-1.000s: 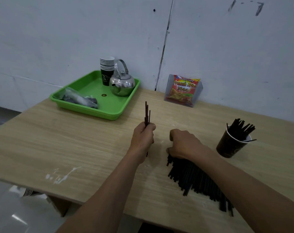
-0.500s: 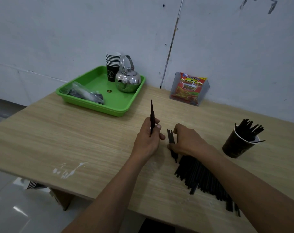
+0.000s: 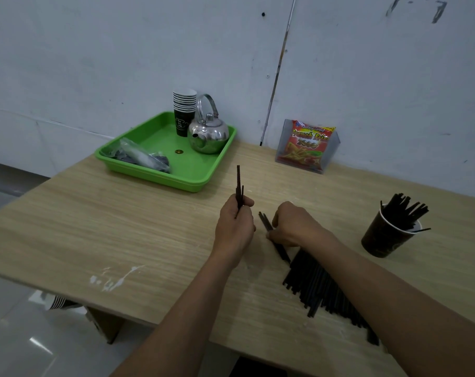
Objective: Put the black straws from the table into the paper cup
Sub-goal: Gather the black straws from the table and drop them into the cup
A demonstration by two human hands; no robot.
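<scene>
Table (image 3: 122, 227): pale wood grain, white smear (image 3: 114, 278) near the front-left edge.

Far left, at the wall: green tray (image 3: 163, 178). In it:
- clear bag (image 3: 141, 159) with dark contents, front-left;
- cup stack (image 3: 184, 110) at the back;
- steel kettle (image 3: 208, 134) just right of the stack; touching or not, cannot tell.

Centre: left hand (image 3: 235, 227) is raised over the table, fingers curled round a small bundle (image 3: 239, 183) of black straws held upright. The ends are uneven and 1 straw stands higher than the rest. The count in the bundle is not readable.

Just right of it: right hand (image 3: 293, 227), knuckles up, low at the far end of the pile. Thumb and fingertips pinch a few loose straws (image 3: 266, 224). Their far ends stick out toward the left hand and their near ends run back to the pile. Lifted or resting on the table, cannot tell.

Behind, at the wall: red snack packet (image 3: 307, 145) in a clear holder.

Pile (image 3: 320, 284): many black straws flat on the table, roughly parallel. It runs from the right hand toward the near-right edge, beside the right forearm.

Far right: dark paper cup (image 3: 386, 238), upright, well apart from the pile. It holds a sheaf (image 3: 405, 210) of straws fanned to the right. 1 thin one pokes out sideways at the rim.
</scene>
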